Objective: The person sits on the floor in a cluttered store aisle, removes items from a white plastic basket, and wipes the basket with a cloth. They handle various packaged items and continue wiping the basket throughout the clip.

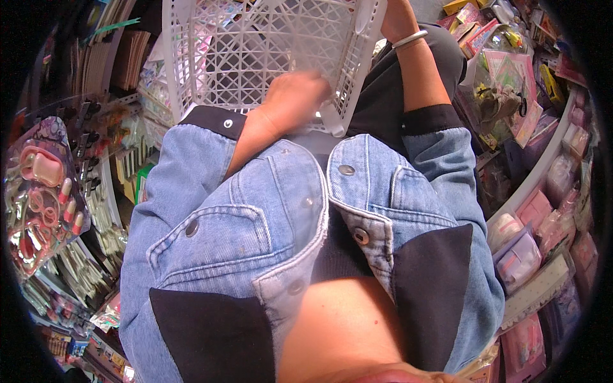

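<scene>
A white plastic lattice basket (258, 52) is in front of my body at the top of the view, its far end cut off by the picture's edge. My left hand (299, 98) is over the near end of this basket, by a pale plastic piece (331, 118) at its near right corner. Its fingers are curled and blurred, so whether they grip anything does not show. At the basket's right rim is my right hand (398, 21), a silver bangle on its wrist. It is closed around that side, with the fingertips hidden.
Shelves of packaged goods curve along both sides. On the left hangs a pink toy set in a blister pack (45, 201). Pink and lilac pouches (519, 261) line the right shelf. A clear bag of mixed items (503, 86) sits beyond my right knee (443, 52).
</scene>
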Motion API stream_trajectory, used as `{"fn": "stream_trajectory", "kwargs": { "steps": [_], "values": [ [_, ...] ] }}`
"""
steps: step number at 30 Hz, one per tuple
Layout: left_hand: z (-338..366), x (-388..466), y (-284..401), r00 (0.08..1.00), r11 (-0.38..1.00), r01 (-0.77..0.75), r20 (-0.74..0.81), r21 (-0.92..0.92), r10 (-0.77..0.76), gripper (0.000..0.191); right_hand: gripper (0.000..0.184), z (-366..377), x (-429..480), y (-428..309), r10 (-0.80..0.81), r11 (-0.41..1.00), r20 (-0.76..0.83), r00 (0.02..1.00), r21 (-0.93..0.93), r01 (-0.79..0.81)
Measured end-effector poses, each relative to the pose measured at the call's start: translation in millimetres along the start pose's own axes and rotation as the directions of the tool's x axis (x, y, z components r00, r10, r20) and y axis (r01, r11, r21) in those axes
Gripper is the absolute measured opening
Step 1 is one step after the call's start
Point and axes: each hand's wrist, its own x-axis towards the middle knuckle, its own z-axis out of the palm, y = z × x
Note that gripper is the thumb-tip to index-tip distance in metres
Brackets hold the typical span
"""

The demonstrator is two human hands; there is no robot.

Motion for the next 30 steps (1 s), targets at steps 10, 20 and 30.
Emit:
{"fn": "stream_trajectory", "kwargs": {
  "steps": [10,20,30],
  "values": [
    [11.1,0.1,11.7,0.990,0.995,0.047,0.129,0.088,-0.059,0.014,0.025,-15.0,12.8,19.0,-0.243,0.963,-0.010,0.970,-0.119,0.240],
    [14.7,-5.5,13.1,0.962,0.997,0.072,0.261,0.035,-0.079,0.016,0.041,2.0,1.3,11.5,-0.264,0.952,-0.007,0.964,-0.165,0.260],
    [-1.7,-6.0,13.6,0.902,0.967,0.248,0.350,0.052,-0.250,0.019,0.030,1.4,0.3,2.3,-0.096,0.995,-0.013,0.995,-0.037,0.095]
  ]
}}
